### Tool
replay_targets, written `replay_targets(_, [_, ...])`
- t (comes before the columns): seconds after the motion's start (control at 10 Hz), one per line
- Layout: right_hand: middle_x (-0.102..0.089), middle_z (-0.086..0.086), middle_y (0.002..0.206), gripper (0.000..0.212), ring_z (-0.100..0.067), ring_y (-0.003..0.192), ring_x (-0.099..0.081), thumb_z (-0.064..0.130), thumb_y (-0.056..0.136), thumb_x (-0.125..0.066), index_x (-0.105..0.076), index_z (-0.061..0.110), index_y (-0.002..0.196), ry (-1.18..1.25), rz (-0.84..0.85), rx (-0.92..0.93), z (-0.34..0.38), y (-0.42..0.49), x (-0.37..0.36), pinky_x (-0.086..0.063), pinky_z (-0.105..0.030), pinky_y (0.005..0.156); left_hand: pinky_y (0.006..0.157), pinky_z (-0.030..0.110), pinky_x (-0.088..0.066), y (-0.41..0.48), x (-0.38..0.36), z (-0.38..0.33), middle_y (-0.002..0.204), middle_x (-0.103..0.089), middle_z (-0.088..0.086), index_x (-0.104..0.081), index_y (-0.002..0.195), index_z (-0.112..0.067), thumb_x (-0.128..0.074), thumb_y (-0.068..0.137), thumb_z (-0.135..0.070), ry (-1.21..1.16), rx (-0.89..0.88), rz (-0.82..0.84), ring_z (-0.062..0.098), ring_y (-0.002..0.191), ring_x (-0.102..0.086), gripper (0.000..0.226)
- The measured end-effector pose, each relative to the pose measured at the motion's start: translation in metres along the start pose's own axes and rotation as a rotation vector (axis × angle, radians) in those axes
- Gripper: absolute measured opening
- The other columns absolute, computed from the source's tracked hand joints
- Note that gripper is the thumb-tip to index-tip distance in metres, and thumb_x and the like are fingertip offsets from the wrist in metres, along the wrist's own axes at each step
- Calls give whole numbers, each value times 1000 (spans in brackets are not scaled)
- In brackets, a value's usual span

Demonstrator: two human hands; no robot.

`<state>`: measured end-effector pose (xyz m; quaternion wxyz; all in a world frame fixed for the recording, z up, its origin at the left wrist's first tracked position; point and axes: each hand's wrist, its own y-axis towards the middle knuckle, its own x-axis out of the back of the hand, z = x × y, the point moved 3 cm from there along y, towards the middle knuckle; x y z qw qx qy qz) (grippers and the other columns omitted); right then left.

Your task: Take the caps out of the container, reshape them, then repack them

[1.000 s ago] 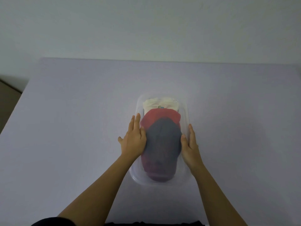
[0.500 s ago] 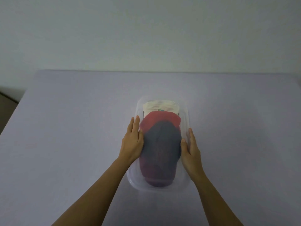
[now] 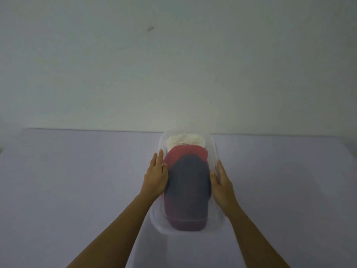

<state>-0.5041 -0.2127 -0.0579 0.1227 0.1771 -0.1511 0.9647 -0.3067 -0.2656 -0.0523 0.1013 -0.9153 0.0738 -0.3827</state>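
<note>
A clear plastic container [image 3: 218, 225] sits at the middle of the table, long axis pointing away from me. Three caps are nested inside it: a dark blue cap [image 3: 188, 186] on top and nearest me, a red cap [image 3: 183, 154] under it, and a cream cap [image 3: 185, 140] at the far end. My left hand [image 3: 156, 176] lies flat against the container's left wall, thumb at the blue cap's edge. My right hand [image 3: 222, 182] presses the right wall the same way. Whether the container is lifted off the table I cannot tell.
The pale lilac table [image 3: 77, 180] spreads wide on both sides of the container. Its far edge meets a plain white wall [image 3: 173, 64]. A dark strip of floor shows past the table's left edge.
The view has tilted up, showing more wall. The container now looks larger and closer, its far end level with the table's far edge. Both hands stay on its sides.
</note>
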Motion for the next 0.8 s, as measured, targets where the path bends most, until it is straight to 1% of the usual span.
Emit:
replay_targets(0.1, [-22, 1, 156, 55, -18, 142, -25, 26, 100, -36, -13, 21, 149, -12, 17, 8, 4, 22, 2, -21, -28, 112, 117, 44, -13, 22, -4, -7, 160, -5, 4, -4, 151, -23, -18, 103, -31, 27, -3, -3, 26, 147, -12, 50])
replay_targets(0.2, [-21, 0, 156, 55, -18, 142, -23, 25, 100, -35, -11, 21, 150, -12, 14, 18, 7, 34, 3, -20, -27, 111, 117, 44, -12, 36, -6, -11, 160, -4, 3, -4, 151, -23, -18, 103, -31, 37, -21, -5, 26, 147, -11, 50])
replay_targets(0.4, [-20, -2, 156, 56, -19, 143, -21, 27, 100, -33, -9, 19, 150, -64, -7, 37, 5, 55, 0, -19, -29, 113, 117, 44, -14, 58, -9, -13, 160, -6, 4, -6, 151, -22, -20, 103, -28, 52, -50, -27, 26, 146, -13, 50])
replay_targets(0.5, [-17, -2, 157, 56, -20, 144, -19, 27, 100, -32, -7, 18, 150, -111, 4, 52, 5, 59, -2, -17, -30, 113, 116, 44, -17, 60, -10, -15, 160, -5, 6, -6, 151, -21, -20, 103, -27, 61, -53, -7, 29, 146, -15, 50])
replay_targets(0.6, [-11, -3, 158, 58, -21, 145, -14, 29, 100, -30, -3, 17, 149, -164, 56, 33, 6, 60, 0, -14, -31, 115, 114, 49, -18, 58, -8, -15, 160, 3, 10, -2, 151, -21, -20, 103, -29, 59, -15, 18, 36, 144, -16, 52])
replay_targets(0.7, [6, -8, 159, 64, -26, 146, -4, 43, 98, -26, 2, 18, 149, -460, 65, 18, 18, 57, 10, -10, -41, 117, 114, 53, -16, 47, 1, -26, 159, 9, 13, 1, 151, -16, -22, 101, -34, 95, 19, -16, 39, 145, -7, 57])
replay_targets(0.8, [4, -11, 159, 66, -27, 146, -4, 47, 98, -24, -1, 13, 149, -574, 39, 71, 35, 43, 17, -9, -42, 117, 118, 47, -16, 30, 7, -34, 159, 1, 14, -3, 150, -7, -23, 101, -29, 106, -46, -1, 32, 146, -7, 57])
